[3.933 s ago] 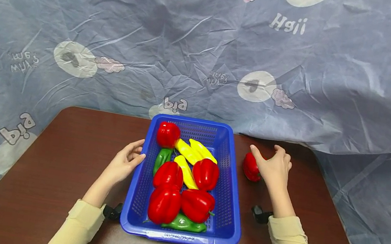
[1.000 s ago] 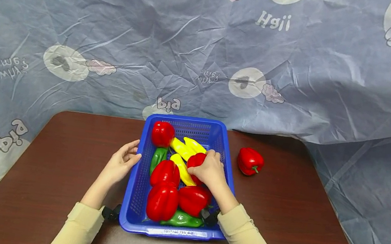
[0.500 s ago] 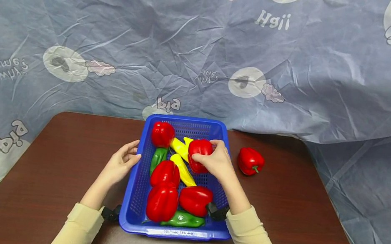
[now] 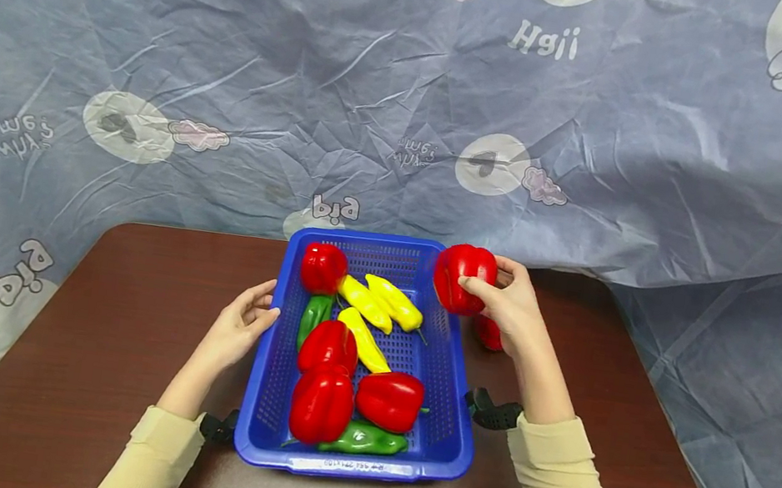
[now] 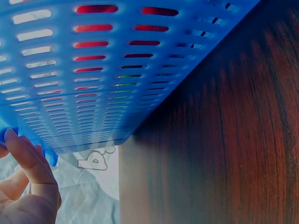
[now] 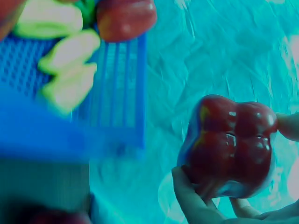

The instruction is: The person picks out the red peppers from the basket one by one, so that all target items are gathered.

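Note:
A blue plastic basket (image 4: 350,467) stands on the table with red bell peppers (image 4: 389,401), yellow peppers (image 4: 365,340) and green peppers (image 4: 365,439) inside. My left hand (image 4: 238,328) holds the basket's left rim; in the left wrist view its curled fingers (image 5: 30,163) meet the rim near the far end. Raised over the basket's far right corner is one red bell pepper (image 4: 463,278), gripped by my right hand (image 4: 514,309) between thumb and fingers. The right wrist view shows that bell pepper's lobed end (image 6: 233,144) with fingertips on both sides.
Another red bell pepper (image 4: 489,335) lies on the brown table (image 4: 97,335) right of the basket, partly hidden behind the right hand. A printed grey-blue cloth (image 4: 270,91) hangs behind the table's far edge.
My right hand left the bell pepper on the table, took hold of one in the basket, lifted it and carried it right and away. The left hand stays at the rim.

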Available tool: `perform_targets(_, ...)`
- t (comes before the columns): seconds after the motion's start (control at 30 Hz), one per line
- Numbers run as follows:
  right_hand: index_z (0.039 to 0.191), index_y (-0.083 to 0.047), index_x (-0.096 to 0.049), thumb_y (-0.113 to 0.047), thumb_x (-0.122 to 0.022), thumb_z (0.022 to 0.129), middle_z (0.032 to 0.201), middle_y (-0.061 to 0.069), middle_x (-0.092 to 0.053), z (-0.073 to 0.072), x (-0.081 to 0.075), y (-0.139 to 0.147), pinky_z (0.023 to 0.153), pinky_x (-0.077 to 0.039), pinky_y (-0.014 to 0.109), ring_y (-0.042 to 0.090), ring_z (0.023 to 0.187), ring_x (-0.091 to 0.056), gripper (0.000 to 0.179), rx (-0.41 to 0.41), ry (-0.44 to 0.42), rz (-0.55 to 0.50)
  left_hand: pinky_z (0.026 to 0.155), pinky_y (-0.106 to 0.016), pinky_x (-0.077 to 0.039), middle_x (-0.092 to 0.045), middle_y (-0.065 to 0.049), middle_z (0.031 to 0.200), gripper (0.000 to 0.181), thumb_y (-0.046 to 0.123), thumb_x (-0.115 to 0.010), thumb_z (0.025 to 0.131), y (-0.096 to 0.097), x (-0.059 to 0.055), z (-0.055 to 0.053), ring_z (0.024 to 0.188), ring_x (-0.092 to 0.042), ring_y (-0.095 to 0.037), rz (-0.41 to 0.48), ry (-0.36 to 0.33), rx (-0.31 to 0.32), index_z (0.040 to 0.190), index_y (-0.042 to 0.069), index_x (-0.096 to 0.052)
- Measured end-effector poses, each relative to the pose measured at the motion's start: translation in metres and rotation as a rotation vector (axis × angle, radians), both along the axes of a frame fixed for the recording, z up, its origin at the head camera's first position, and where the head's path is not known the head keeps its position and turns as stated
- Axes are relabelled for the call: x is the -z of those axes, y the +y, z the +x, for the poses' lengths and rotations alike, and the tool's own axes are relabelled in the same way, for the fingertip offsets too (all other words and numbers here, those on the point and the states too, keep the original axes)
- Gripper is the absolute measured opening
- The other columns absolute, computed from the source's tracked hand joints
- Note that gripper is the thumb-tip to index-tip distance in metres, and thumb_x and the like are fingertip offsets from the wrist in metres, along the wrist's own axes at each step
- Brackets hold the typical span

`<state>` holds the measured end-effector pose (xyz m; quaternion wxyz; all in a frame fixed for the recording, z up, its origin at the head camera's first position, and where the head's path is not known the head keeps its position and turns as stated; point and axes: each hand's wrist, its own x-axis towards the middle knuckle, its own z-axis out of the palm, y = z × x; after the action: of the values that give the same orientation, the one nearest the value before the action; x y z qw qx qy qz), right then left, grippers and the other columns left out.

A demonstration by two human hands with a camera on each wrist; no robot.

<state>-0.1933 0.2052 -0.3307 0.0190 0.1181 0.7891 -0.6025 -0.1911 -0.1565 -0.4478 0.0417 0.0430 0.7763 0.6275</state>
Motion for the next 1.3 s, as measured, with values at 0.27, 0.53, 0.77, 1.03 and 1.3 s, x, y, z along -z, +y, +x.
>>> perform_targets(0.27,0.153,-0.001,-0.015,-0.024,-0.063,0.092,0.139,0.015,-0.038,-0.001,0.0,0.051,0.072,-0.053,0.017,0.018,0.106,-0.05,0.081,0.091,0.04,-0.036,0.077,-0.013,-0.049,-0.051,-0.024,0.125,0.054,0.003,-0.056,0.098,-0.001,0.001,-0.001,0.09,-0.057,0.005,-0.008,0.004,-0.003,0.149,0.001,-0.038)
perform_targets(0.53,0.154,0.0,-0.014,-0.02,-0.066,0.091,0.113,-0.006,-0.041,-0.003,0.017,0.099,0.07,-0.052,0.015,0.008,0.099,-0.047,0.083,0.161,0.057,-0.07,0.078,-0.013,-0.049,-0.051,-0.024,0.127,0.053,0.006,-0.056,0.099,-0.001,-0.001,-0.001,0.092,-0.057,0.003,-0.025,-0.011,0.002,0.149,0.002,-0.038)
perform_targets(0.77,0.153,0.002,-0.018,-0.018,-0.065,0.092,0.118,-0.005,-0.044,-0.006,0.048,0.129,0.068,-0.051,0.014,0.006,0.097,-0.046,0.08,0.202,0.038,0.031,0.079,-0.013,-0.049,-0.051,-0.023,0.129,0.054,0.009,-0.056,0.1,-0.002,-0.003,0.0,0.095,-0.057,0.001,-0.04,-0.022,-0.003,0.15,0.004,-0.037)
perform_targets(1.03,0.151,0.005,-0.023,-0.016,-0.065,0.091,0.117,0.0,-0.047,-0.009,0.083,0.149,0.067,-0.049,0.01,0.004,0.093,-0.046,0.076,0.256,0.034,0.089,0.079,-0.012,-0.049,-0.05,-0.024,0.13,0.054,0.009,-0.056,0.1,-0.003,-0.003,0.001,0.095,-0.057,0.002,-0.03,-0.037,-0.007,0.15,0.004,-0.036)
perform_targets(1.3,0.154,0.002,-0.018,-0.02,-0.063,0.092,0.149,0.021,-0.035,-0.011,0.106,0.154,0.072,-0.04,0.006,0.025,0.119,-0.045,0.08,0.273,-0.001,0.175,0.079,-0.013,-0.049,-0.051,-0.024,0.129,0.055,0.01,-0.057,0.1,-0.003,-0.002,0.001,0.095,-0.057,0.001,-0.032,-0.022,-0.006,0.15,0.005,-0.037)
